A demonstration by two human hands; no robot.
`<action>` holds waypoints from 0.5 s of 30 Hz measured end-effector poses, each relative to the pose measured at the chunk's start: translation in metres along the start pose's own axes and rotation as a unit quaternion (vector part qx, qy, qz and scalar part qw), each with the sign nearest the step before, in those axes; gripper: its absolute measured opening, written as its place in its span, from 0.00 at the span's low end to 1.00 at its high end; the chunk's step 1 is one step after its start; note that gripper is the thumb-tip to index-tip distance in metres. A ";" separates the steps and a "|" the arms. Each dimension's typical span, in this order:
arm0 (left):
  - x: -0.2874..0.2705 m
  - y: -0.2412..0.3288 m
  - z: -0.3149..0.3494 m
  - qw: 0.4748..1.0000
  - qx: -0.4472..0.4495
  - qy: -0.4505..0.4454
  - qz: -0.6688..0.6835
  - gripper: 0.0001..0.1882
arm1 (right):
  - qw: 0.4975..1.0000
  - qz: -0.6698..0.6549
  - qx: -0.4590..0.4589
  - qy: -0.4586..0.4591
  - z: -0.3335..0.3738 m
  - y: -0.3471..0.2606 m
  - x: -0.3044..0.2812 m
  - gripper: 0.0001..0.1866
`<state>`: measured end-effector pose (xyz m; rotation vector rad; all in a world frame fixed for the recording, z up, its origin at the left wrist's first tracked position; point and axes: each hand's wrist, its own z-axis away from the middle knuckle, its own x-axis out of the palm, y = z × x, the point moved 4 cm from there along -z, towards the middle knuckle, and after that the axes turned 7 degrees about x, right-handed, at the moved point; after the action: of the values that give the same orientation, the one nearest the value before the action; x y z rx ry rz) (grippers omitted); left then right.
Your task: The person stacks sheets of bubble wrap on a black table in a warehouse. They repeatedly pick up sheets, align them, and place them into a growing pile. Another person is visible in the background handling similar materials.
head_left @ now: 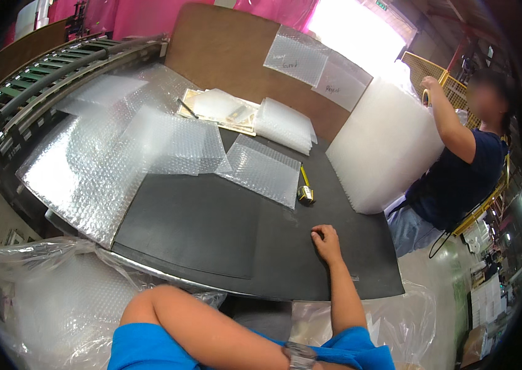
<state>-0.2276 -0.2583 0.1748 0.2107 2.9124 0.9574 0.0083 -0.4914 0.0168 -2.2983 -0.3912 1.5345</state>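
The dark tabletop (211, 222) spreads beneath the tape measure (306, 195). A bubble-wrap sheet (262, 169) lies just left of it. Your right hand (327, 242) curls loosely, nearer you than the tape measure and apart; I cannot tell how closed. Your left is unseen.

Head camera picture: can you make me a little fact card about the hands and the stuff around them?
Right hand: bare, at the flat black tabletop, fingers curled, nothing visibly held
Left hand: out of view; bent bare left forearm wears a silvery watch
Nearest thing: yellow-and-black tape measure
Left of that: clear plastic bubble-wrap sheet
Farther right: tall white block-shaped bundle
Beside bundle: person in dark blue shirt
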 end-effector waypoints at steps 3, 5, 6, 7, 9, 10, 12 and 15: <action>-0.003 -0.005 0.001 1.000 0.000 0.001 0.008 0.06 | 1.000 -0.004 0.022 -0.015 0.008 0.009 -0.003 0.09; -0.002 -0.005 0.002 1.000 0.000 0.005 0.013 0.06 | 0.999 -0.017 0.031 -0.023 0.009 0.010 -0.003 0.10; -0.003 -0.004 0.002 1.000 0.001 0.006 0.014 0.06 | 0.999 -0.021 0.033 -0.023 0.007 0.009 -0.003 0.10; -0.002 -0.005 0.002 1.000 0.003 0.007 0.015 0.06 | 0.999 -0.024 0.034 -0.029 0.007 0.009 -0.001 0.10; -0.003 -0.005 0.000 1.000 0.008 0.013 0.018 0.06 | 0.998 -0.023 0.040 -0.034 0.009 0.008 -0.004 0.09; -0.003 -0.004 -0.001 1.000 0.010 0.016 0.015 0.06 | 0.998 -0.024 0.042 -0.033 0.009 0.007 -0.006 0.09; -0.003 -0.004 -0.003 1.000 0.013 0.020 0.016 0.06 | 0.999 -0.026 0.030 -0.032 0.009 0.010 -0.005 0.09; -0.003 -0.003 -0.001 1.000 0.013 0.025 0.013 0.06 | 0.999 -0.022 0.018 -0.035 0.008 0.005 -0.002 0.09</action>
<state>-0.2250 -0.2621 0.1736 0.2290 2.9753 0.9430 0.0008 -0.4958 0.0138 -2.1993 -0.4257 1.5898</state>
